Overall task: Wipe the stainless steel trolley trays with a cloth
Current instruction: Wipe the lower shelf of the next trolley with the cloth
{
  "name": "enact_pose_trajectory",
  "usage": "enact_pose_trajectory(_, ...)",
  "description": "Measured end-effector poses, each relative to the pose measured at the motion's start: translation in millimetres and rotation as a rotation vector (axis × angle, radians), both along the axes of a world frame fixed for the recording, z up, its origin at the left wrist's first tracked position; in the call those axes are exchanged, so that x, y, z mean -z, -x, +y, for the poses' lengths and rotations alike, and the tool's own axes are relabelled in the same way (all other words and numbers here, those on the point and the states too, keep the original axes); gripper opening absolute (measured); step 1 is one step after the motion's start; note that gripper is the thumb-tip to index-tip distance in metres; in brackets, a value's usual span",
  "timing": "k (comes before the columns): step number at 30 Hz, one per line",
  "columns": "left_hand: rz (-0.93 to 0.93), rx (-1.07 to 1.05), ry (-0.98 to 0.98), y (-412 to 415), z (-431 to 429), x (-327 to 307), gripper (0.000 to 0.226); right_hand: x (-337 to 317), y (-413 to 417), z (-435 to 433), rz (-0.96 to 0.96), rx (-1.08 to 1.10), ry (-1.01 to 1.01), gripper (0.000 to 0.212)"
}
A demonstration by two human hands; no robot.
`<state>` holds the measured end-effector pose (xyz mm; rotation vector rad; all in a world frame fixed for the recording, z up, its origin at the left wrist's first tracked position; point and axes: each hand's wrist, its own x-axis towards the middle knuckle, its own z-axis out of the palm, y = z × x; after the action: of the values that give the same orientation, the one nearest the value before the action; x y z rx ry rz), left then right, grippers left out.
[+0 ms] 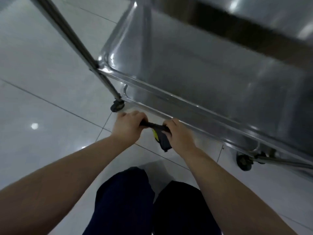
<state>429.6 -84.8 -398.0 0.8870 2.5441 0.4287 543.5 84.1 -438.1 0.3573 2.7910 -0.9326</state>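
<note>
— What is hard to make out in the head view?
— The upper tray [254, 12] is a blur across the top right corner and runs out of the picture. The tray [171, 99] under it is cut off on the right, and its far side is hidden beneath the upper one. Below its near rim there is more steel by the wheels, but I cannot tell what it is.
— And the cloth?
— The cloth [158, 133] is dark with a yellow-green patch, and most of it is buried inside the two fists. Only a twisted strand between them and a loose end hanging under the right fist show.
— So both hands are clamped on it?
— Yes. The left hand [127, 126] has its fingers curled tight round one end, and the right hand [177, 135] grips the other, knuckles just beside the tray's near rim. I cannot tell whether they touch it.
— Where is that, then?
— Over the floor [42, 85], near the tray's near left corner, close to the post [67, 31] and its castor [117, 106]. A second castor [243, 161] sits off to the right, and the person's legs [125, 199] fill the bottom edge
</note>
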Motion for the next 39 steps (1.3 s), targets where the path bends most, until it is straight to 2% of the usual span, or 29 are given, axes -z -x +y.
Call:
enact_pose_trajectory(3,0.004,-0.071,-0.022,0.9,-45.5,-88.2,0.010,-92.8,0.8,-23.8,0.037,-0.041,0.094,0.020)
enact_pose_trajectory(8,0.073,-0.297,-0.195,12.3,-108.0,-265.5,0.017,-281.4,31.4,-65.6,0.195,-0.150,0.187,0.031)
enact_pose_trajectory(12,0.169,-0.464,-0.338,20.0,-148.0,-390.1,0.014,-415.2,68.7,-91.9,0.348,-0.138,0.205,0.023)
enact_pose_trajectory(16,0.273,-0.511,-0.394,51.6,-174.8,-479.6,0.011,-506.7,113.6,-116.2,0.465,-0.090,0.182,0.016)
enact_pose_trajectory(23,0.381,-0.495,-0.454,162.0,-217.7,-571.0,0.011,-592.1,215.5,-167.0,0.586,0.039,0.256,0.015)
enact_pose_trajectory(31,0.425,-0.331,-0.520,324.9,-259.0,-632.4,0.014,-648.9,353.1,-221.7,0.712,0.163,0.192,0.022)
enact_pose_trajectory(39,0.473,-0.164,-0.625,494.8,-202.8,-665.2,0.013,-684.8,478.7,-191.2,0.789,0.352,0.151,0.022)
